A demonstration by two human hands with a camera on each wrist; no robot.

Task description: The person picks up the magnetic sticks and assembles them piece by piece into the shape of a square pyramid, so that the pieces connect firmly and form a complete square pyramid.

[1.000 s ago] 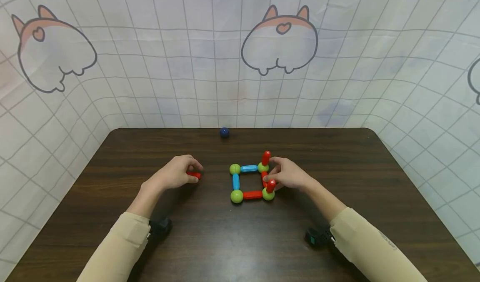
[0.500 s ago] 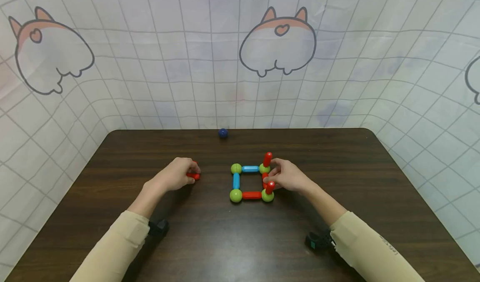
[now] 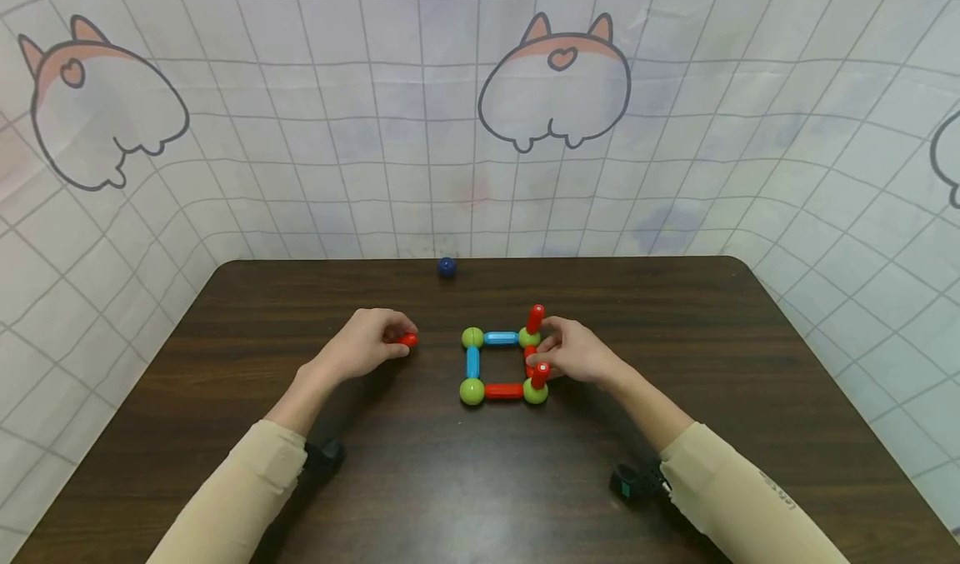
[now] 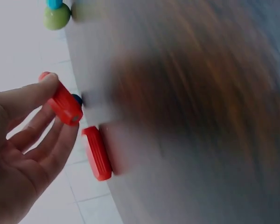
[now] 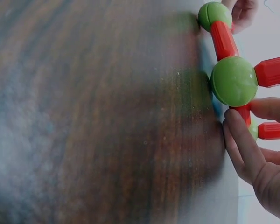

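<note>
Head view: left hand (image 3: pixel 363 346) pinches rod (image 3: pixel 407 340), left of frame (image 3: pixel 504 391); right hand (image 3: pixel 577 350) clamped on frame's right side, midway between side edges of worktop (image 3: pixel 480 481). Risks: low rod swing could knock upright (image 3: pixel 540 376) loose; uneven grip could skew joints (image 3: pixel 472 391).

readable text: none for certain | mark: short dark lettering (image 3: pixel 777 491) on the right sleeve (image 3: pixel 720 468), up the forearm behind the right hand (image 3: pixel 579 351) | lie: slanting along the sleeve's outer side | legibility: letters too small to make out
</note>
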